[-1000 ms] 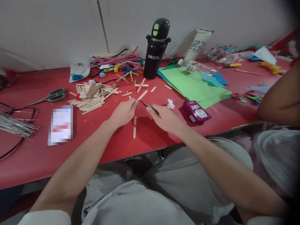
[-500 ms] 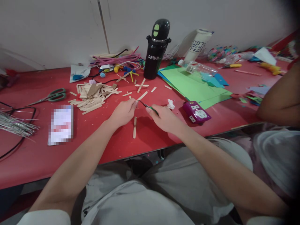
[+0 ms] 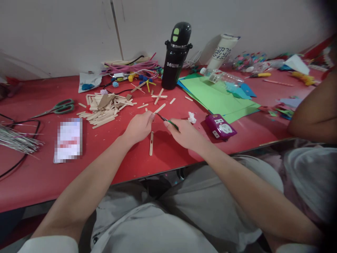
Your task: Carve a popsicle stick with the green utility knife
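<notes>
My left hand (image 3: 139, 127) is closed on a wooden craft stick (image 3: 159, 108), whose far end sticks out past the fingertips. My right hand (image 3: 184, 133) is wrapped round a slim green-handled craft knife (image 3: 172, 123). Its dark, narrow blade points left and meets the stick close to my left thumb. Just below my hands, another craft stick (image 3: 151, 144) with a small slot cut in it lies on the red table (image 3: 168, 154). Two crossed sticks (image 3: 159, 96) and some short cut pieces lie beyond my hands.
A pile of craft sticks (image 3: 105, 109), green scissors (image 3: 63, 106) and a phone (image 3: 68, 140) are to the left. A black bottle (image 3: 175, 58) stands behind. Green paper (image 3: 216, 95) and a purple socket adapter (image 3: 220, 126) lie right, near another person's arm (image 3: 313, 105).
</notes>
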Action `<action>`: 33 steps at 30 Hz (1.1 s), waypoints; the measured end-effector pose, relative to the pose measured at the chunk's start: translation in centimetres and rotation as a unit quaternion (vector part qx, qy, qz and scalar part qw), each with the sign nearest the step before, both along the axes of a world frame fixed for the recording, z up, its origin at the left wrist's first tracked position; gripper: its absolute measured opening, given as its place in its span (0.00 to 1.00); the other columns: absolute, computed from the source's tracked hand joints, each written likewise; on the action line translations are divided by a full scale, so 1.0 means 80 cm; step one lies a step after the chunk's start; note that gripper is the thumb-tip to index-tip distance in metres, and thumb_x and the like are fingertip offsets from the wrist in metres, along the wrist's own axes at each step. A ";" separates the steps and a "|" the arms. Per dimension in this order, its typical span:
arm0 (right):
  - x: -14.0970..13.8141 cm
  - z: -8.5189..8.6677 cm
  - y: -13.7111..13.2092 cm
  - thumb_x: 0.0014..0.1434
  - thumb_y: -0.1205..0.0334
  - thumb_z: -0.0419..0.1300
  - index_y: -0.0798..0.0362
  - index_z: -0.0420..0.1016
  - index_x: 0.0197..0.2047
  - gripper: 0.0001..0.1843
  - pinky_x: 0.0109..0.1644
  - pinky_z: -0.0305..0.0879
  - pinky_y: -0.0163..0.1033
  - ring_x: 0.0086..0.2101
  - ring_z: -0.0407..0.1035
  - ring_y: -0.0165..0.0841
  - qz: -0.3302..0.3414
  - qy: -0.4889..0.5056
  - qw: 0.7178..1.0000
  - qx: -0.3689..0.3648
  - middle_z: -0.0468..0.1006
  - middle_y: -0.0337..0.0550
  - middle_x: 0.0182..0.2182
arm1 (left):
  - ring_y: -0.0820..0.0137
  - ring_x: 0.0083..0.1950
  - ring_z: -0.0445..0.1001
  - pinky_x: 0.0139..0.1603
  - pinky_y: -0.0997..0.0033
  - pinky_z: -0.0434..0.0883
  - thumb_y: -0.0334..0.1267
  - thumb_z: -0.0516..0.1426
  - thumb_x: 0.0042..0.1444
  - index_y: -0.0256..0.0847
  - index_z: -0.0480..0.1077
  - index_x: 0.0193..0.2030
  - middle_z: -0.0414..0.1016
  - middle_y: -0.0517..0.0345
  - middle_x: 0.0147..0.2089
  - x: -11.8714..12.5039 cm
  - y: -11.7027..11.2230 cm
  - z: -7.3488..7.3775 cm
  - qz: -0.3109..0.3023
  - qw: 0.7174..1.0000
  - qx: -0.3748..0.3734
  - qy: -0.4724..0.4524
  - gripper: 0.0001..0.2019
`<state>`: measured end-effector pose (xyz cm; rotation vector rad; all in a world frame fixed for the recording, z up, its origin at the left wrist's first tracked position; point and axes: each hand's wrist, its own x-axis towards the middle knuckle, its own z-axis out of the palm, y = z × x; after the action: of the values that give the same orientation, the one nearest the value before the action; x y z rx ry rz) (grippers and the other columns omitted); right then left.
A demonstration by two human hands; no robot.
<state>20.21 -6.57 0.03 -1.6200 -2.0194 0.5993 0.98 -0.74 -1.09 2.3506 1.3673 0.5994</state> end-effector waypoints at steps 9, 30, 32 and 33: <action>-0.002 0.001 -0.001 0.71 0.55 0.49 0.49 0.52 0.26 0.20 0.31 0.46 0.39 0.24 0.53 0.30 0.001 0.006 1.000 -0.003 0.60 0.35 0.21 | 0.62 0.37 0.75 0.38 0.65 0.66 0.41 0.43 0.71 0.41 0.68 0.38 0.77 0.49 0.35 0.002 -0.001 0.003 0.013 0.999 -0.001 0.039 0.16; -0.003 -0.003 0.003 0.72 0.55 0.49 0.49 0.56 0.27 0.20 0.31 0.48 0.40 0.25 0.57 0.31 0.002 -0.030 0.999 -0.015 0.68 0.40 0.24 | 0.62 0.36 0.75 0.37 0.65 0.65 0.41 0.44 0.71 0.42 0.67 0.37 0.76 0.51 0.34 0.001 0.000 0.003 0.030 0.999 0.006 0.025 0.15; -0.005 -0.006 0.004 0.72 0.56 0.50 0.50 0.60 0.29 0.18 0.32 0.49 0.40 0.27 0.61 0.33 0.013 -0.050 0.998 -0.027 0.72 0.43 0.28 | 0.63 0.36 0.74 0.38 0.66 0.65 0.40 0.44 0.71 0.42 0.67 0.38 0.76 0.52 0.34 -0.002 0.002 0.008 0.042 0.999 0.021 -0.002 0.14; -0.006 -0.007 0.004 0.72 0.56 0.50 0.50 0.61 0.30 0.17 0.32 0.49 0.40 0.28 0.62 0.34 0.016 -0.060 0.998 -0.029 0.74 0.44 0.29 | 0.63 0.36 0.74 0.38 0.66 0.65 0.41 0.43 0.71 0.42 0.68 0.38 0.76 0.52 0.34 -0.005 0.004 0.010 0.051 0.998 0.033 -0.016 0.15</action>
<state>19.74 -6.24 -0.51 -1.6969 -2.1372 0.5897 0.59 -0.44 -0.31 2.3227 1.4815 0.7186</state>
